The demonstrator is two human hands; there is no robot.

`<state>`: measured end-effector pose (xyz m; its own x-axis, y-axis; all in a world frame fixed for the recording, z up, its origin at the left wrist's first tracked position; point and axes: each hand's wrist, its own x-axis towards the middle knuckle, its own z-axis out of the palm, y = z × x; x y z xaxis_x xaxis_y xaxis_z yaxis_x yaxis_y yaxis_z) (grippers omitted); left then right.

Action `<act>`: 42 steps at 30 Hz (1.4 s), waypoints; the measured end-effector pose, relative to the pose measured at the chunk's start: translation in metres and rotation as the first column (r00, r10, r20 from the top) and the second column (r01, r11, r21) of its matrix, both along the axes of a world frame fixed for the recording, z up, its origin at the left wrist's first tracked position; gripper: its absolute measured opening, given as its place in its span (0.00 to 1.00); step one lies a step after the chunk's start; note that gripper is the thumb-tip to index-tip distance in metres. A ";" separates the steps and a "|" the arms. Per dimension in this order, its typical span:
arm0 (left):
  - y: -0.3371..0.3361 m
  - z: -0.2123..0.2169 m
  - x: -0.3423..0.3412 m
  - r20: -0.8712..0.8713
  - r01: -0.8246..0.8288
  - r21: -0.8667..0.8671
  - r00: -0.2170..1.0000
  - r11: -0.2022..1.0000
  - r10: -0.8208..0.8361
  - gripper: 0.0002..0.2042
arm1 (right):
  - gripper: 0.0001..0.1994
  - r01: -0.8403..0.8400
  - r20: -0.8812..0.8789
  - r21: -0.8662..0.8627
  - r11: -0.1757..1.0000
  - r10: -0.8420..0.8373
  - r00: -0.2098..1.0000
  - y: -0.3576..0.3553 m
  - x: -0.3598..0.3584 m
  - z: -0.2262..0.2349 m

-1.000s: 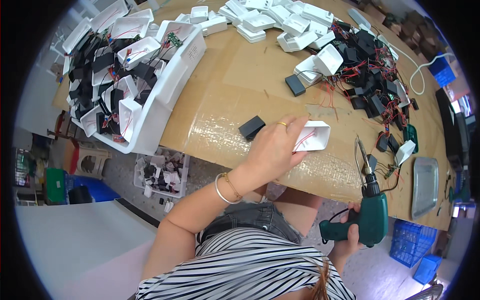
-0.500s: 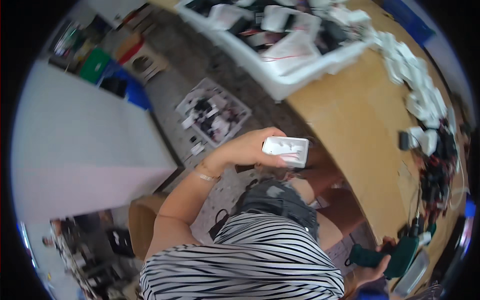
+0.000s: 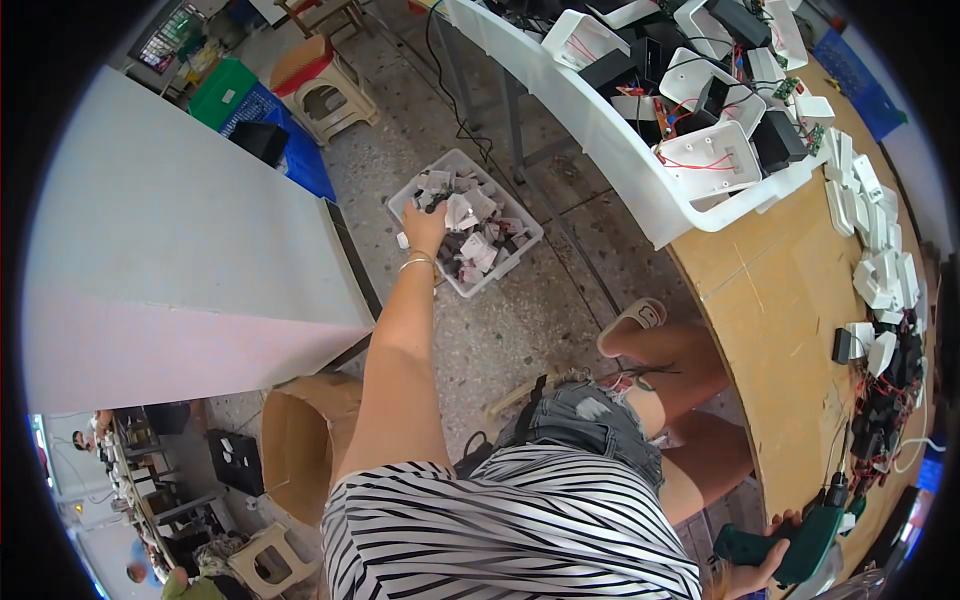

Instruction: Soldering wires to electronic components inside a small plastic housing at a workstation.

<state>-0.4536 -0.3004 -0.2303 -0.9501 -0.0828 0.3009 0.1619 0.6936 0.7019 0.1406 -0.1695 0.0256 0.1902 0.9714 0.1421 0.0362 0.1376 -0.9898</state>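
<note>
My left hand (image 3: 424,226) reaches down to the floor into a white plastic basket (image 3: 520,247) filled with several white and black casing parts (image 3: 477,232). Its fingers rest among the parts at the basket's left end, next to a white piece (image 3: 460,212); whether they grip anything is hidden. My right hand (image 3: 762,572) is low at the right, beside my knee, closed round the handle of a green electric screwdriver (image 3: 803,541) that points up toward the table edge.
A curved wooden table (image 3: 790,300) runs down the right, with a white foam tray (image 3: 640,180) of wired casings and a row of white casings (image 3: 880,250). On the floor are a cardboard box (image 3: 300,440), a large white panel (image 3: 190,250) and a stool (image 3: 325,90).
My left arm has swung from the table down to the floor basket; the white casing it carried is no longer visible in the hand. The view has turned left. The right hand kept the screwdriver.
</note>
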 end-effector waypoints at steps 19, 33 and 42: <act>0.355 0.293 0.344 -0.106 0.998 0.044 -0.032 -0.037 -0.994 0.21 | 0.21 -0.046 -0.274 0.057 0.997 0.060 0.960 0.044 0.038 -0.010; 0.530 0.274 0.337 -0.181 0.903 -0.352 0.193 0.247 -0.964 0.23 | 0.25 -0.112 -0.507 -0.003 0.994 0.095 0.857 0.055 0.057 -0.027; 0.441 0.284 0.344 0.031 0.864 0.491 -0.150 -0.116 -0.988 0.17 | 0.27 -0.062 -0.505 -0.007 0.998 0.050 0.862 0.057 0.061 -0.032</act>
<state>-0.1094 0.1408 0.0536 -0.0733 0.9786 0.1921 0.2370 -0.1700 0.9565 0.2013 -0.1126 -0.0061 0.1753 0.9843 0.0193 -0.4759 0.1019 -0.8736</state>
